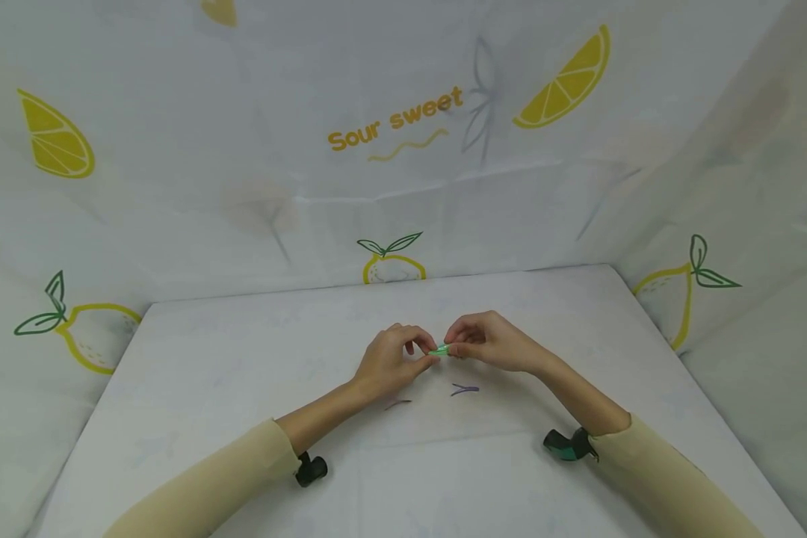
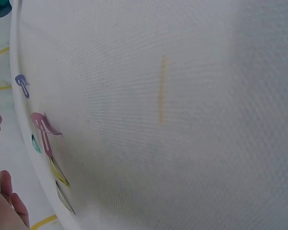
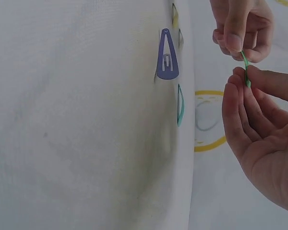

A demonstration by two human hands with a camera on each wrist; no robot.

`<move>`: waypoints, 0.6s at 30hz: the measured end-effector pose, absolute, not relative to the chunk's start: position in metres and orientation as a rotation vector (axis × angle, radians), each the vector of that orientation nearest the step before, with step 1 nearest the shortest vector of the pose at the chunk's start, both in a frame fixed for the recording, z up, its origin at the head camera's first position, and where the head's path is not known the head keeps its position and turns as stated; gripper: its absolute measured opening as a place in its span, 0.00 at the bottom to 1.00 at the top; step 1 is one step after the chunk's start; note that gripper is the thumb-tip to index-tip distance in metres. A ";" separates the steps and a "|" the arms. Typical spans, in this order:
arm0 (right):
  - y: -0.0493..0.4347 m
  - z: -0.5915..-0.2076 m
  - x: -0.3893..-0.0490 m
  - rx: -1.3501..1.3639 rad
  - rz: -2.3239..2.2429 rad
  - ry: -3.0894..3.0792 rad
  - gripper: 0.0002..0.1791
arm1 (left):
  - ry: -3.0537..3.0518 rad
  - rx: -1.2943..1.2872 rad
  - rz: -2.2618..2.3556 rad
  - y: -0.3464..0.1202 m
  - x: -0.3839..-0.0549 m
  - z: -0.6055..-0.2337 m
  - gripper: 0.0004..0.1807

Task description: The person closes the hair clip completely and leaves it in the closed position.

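Above the table, a green snap hair clip (image 1: 438,350) is pinched between my two hands. My left hand (image 1: 391,362) grips one end with thumb and fingertips, and my right hand (image 1: 494,342) pinches the other. Seen edge-on in the right wrist view, the green clip (image 3: 246,72) has its two leaves spread apart. A purple snap clip (image 1: 465,388) lies on the table just in front of the hands. Nearer my left wrist is a pink snap clip (image 1: 398,403). In the left wrist view, only part of my left hand (image 2: 9,203) appears at the edge.
Beyond the purple clip, the right wrist view shows a teal clip (image 3: 180,105), a yellow clip (image 3: 175,17) and a greyish clip (image 3: 181,38) on the white tabletop (image 1: 242,373). Lemon-print cloth (image 1: 229,209) hangs behind and at both sides.
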State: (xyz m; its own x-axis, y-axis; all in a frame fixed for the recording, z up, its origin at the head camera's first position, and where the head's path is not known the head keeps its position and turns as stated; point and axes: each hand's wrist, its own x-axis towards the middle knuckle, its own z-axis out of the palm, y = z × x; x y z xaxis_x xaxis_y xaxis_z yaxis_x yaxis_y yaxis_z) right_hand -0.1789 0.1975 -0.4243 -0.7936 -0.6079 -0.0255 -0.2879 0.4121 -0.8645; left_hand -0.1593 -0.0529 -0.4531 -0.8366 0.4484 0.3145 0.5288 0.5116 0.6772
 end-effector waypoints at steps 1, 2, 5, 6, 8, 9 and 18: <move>0.198 -0.424 -0.179 -0.767 -1.338 2.336 0.07 | -2.649 -0.848 -1.239 -0.053 -0.159 -0.453 0.07; 0.198 -0.423 -0.179 -0.769 -1.336 2.340 0.07 | -2.656 -0.837 -1.239 -0.053 -0.159 -0.453 0.07; 0.199 -0.422 -0.179 -0.764 -1.320 2.365 0.09 | -2.673 -0.804 -1.251 -0.054 -0.158 -0.452 0.07; 0.199 -0.422 -0.179 -0.764 -1.311 2.376 0.09 | -2.679 -0.793 -1.256 -0.054 -0.158 -0.452 0.07; 0.199 -0.422 -0.179 -0.760 -1.302 2.394 0.09 | -2.691 -0.776 -1.264 -0.055 -0.158 -0.451 0.07; 0.199 -0.422 -0.178 -0.756 -1.301 2.399 0.09 | -2.698 -0.770 -1.270 -0.055 -0.158 -0.451 0.07; 0.199 -0.419 -0.177 -0.755 -1.307 2.402 0.08 | -2.706 -0.776 -1.307 -0.057 -0.159 -0.450 0.07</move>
